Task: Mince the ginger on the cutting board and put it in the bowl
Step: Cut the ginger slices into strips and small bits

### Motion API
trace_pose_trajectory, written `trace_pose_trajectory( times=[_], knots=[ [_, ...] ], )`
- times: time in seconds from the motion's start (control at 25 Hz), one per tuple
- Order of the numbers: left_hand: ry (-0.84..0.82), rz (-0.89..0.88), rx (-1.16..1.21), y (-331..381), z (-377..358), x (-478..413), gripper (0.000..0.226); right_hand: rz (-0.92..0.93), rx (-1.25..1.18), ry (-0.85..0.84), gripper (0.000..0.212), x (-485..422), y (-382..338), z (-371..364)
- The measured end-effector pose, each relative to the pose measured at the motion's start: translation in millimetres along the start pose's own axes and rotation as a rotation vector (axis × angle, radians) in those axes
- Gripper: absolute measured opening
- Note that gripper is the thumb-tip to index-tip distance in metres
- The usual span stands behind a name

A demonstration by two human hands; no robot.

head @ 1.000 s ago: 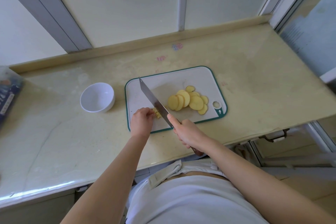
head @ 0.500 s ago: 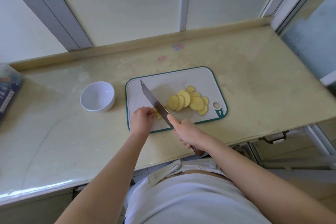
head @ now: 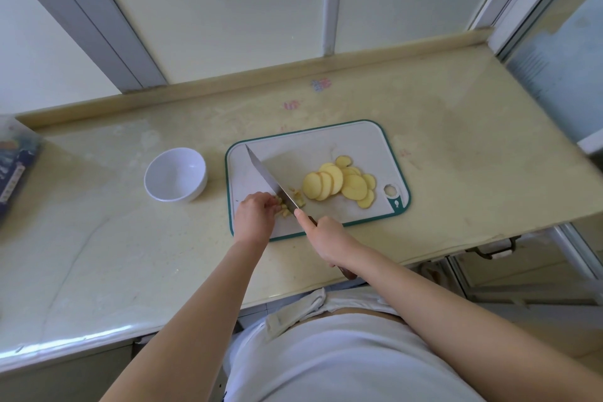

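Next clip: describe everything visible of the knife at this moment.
The knife has a long grey blade, metal by its look, and a dark handle mostly hidden in the right hand, which grips it with the index finger along the spine. The blade stands on edge, diagonal over the left part of the cutting board, tip pointing away from the person. Its rear part meets the ginger pieces, which the left hand holds just beside it.
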State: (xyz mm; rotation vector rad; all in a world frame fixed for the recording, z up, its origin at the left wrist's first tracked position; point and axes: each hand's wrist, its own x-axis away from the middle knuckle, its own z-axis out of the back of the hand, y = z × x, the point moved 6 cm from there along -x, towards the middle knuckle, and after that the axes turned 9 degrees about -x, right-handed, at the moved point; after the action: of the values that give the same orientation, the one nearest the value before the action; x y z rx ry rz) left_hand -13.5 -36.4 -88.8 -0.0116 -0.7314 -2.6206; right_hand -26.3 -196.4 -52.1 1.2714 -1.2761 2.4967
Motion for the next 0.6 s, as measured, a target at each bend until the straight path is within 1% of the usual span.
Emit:
trace_pose_trajectory(
  times=[0.04,0.24,0.4,0.6],
  knots=[
    [0.0,-0.004,-0.006,0.9,1.0,0.5,0.012,-0.004,-0.012,0.007,0.053,-1.3,1.4,0.3],
    [0.012,-0.029,-0.028,3.0,1.7,3.4,0.013,-0.015,-0.06,0.017,0.058,-9.1,9.5,0.2],
    [0.028,-0.047,-0.047,5.6,2.0,7.3,0.013,-0.03,-0.12,0.007,0.056,-10.6,11.7,1.9],
    [-0.017,-0.025,-0.005,4.1,2.4,1.0,0.01,0.006,-0.152,0.022,0.053,-4.6,10.3,8.4]
  ],
)
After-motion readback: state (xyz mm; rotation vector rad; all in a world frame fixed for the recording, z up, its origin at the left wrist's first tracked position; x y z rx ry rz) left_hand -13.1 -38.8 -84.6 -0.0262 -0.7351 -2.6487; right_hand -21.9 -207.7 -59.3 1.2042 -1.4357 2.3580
